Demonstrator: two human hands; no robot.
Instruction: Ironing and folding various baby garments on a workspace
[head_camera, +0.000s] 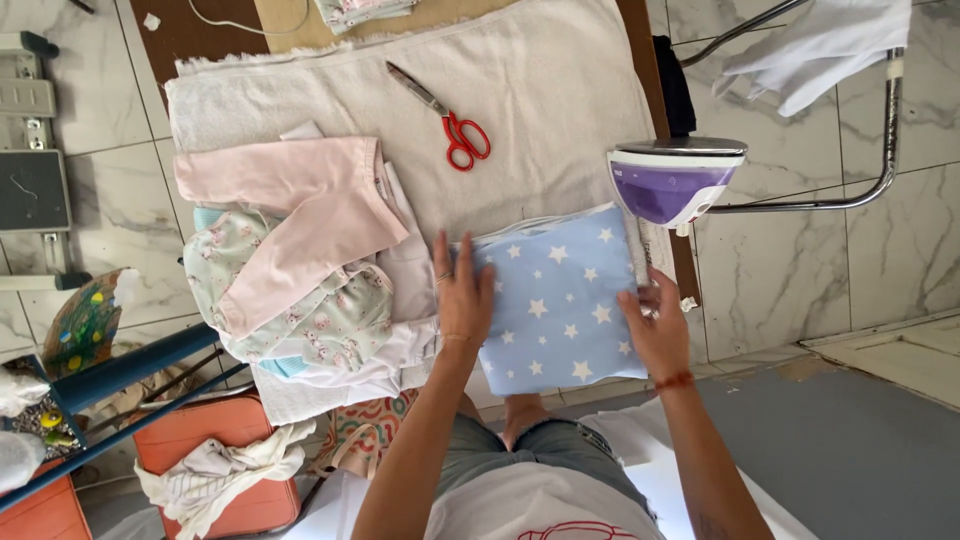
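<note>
A folded light-blue cloth with white stars (560, 300) lies at the near edge of a towel-covered board (540, 90). My left hand (463, 290) rests flat on the cloth's left edge, fingers together and pointing away from me. My right hand (655, 325) presses on the cloth's right edge, fingers slightly spread. Neither hand grips anything. A purple and white iron (672, 180) stands upright at the board's right edge, just beyond my right hand.
Red-handled scissors (455, 125) lie on the towel. A pile of pink, white and floral baby clothes (310, 270) sits to the left of the cloth. A chrome chair (880, 150) with white fabric stands right. Orange boxes (215, 460) and blue bars lie lower left.
</note>
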